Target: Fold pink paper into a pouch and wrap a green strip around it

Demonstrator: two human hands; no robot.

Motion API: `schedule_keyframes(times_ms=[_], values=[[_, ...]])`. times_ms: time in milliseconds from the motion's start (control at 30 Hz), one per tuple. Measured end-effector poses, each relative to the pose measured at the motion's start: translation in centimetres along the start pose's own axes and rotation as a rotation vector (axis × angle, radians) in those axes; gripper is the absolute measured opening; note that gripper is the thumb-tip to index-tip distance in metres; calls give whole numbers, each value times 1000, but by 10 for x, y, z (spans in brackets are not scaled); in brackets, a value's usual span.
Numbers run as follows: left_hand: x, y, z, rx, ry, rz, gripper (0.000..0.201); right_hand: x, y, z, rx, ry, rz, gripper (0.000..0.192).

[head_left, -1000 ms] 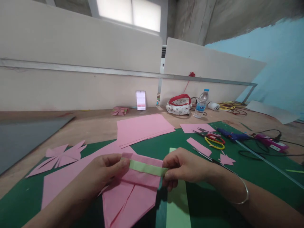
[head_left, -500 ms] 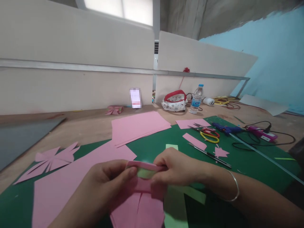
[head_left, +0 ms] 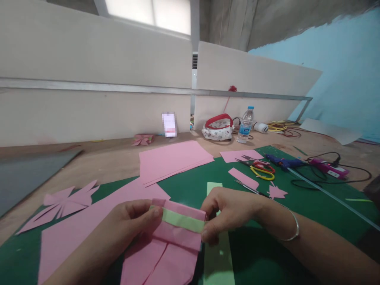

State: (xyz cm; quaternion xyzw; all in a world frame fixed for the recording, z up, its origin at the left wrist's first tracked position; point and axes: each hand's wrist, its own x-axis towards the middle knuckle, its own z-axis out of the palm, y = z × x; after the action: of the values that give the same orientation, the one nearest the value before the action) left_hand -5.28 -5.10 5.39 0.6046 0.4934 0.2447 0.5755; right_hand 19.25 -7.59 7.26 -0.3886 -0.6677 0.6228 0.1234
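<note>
Both my hands hold a folded pink paper piece [head_left: 172, 245] just above the green cutting mat [head_left: 267, 245]. A light green paper strip [head_left: 182, 220] runs across its top. My left hand [head_left: 133, 221] pinches the left end of the pink piece and strip with thumb on top. At the right end, my right hand [head_left: 230, 211] pinches the same strip and pink paper. A silver bangle sits on my right wrist. Under my right hand a longer green paper strip [head_left: 218, 253] lies flat on the mat.
A stack of pink sheets [head_left: 173, 158] lies ahead, a pink cut shape [head_left: 62, 202] at left, a large pink sheet [head_left: 74, 233] under my left arm. Scissors [head_left: 259, 168], a blue glue gun [head_left: 282, 161], cables, a water bottle [head_left: 246, 126] and a pouch [head_left: 218, 128] sit at right.
Half a second ago my hands were pressed close together with the strip bunched. Now they have spread apart and the green strip lies flat across the pink piece again.
</note>
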Motion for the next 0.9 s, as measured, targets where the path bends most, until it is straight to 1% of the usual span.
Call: schedule_keyframes(times_ms=[67, 100, 133, 167, 200, 233, 267, 300, 333, 367, 400, 433, 467, 500, 533, 567, 600, 667, 767, 833, 900], values=[[3, -3, -2, -17, -29, -13, 35, 1, 3, 0, 64, -27, 6, 19], [4, -5, -3, 27, 0, 12, 31, 1, 4, 0, 90, -27, 18, 21], [5, -6, -4, 123, 72, 74, 31, 1, 4, 1, 107, -15, 33, 24], [6, -8, -4, 261, 176, 182, 37, 1, 4, 3, 117, -4, 47, 26], [6, -8, -3, 409, 276, 325, 47, 1, 4, 4, 124, 1, 56, 27], [5, -8, -1, 544, 335, 490, 54, 1, 3, 6, 132, -4, 63, 28], [3, -6, 2, 641, 332, 651, 53, 1, 2, 7, 139, -13, 64, 29], [1, -3, 6, 700, 266, 782, 46, 1, 1, 9, 144, -30, 60, 29], [-2, 2, 10, 723, 156, 852, 36, 1, 0, 10, 151, -55, 46, 28], [-5, 7, 15, 729, 40, 837, 25, 1, 0, 10, 158, -85, 26, 29], [-8, 13, 19, 730, -52, 738, 15, 2, 0, 10, 169, -117, 1, 30], [-11, 18, 22, 702, -115, 600, 8, 2, 0, 9, 188, -156, -22, 32], [-13, 23, 24, 648, -168, 455, 5, 3, 2, 8, 218, -193, -42, 35], [-14, 27, 26, 571, -212, 322, 9, 4, 3, 6, 255, -222, -61, 38], [-13, 30, 26, 482, -244, 223, 13, 4, 5, 3, 288, -233, -80, 39], [-12, 32, 26, 397, -277, 163, 16, 5, 7, 1, 312, -232, -101, 39], [-10, 33, 27, 316, -299, 131, 19, 5, 9, -1, 326, -217, -127, 38], [-4, 32, 29, 133, -331, 109, 21, 4, 11, -5, 342, -167, -183, 32], [6, 28, 36, -122, -402, 148, 27, 1, 9, -6, 368, -110, -213, 24], [12, 26, 40, -166, -399, 198, 30, -1, 7, -6, 382, -58, -194, 25], [16, 25, 42, -150, -370, 231, 29, -1, 5, -5, 382, 19, -167, 28]])
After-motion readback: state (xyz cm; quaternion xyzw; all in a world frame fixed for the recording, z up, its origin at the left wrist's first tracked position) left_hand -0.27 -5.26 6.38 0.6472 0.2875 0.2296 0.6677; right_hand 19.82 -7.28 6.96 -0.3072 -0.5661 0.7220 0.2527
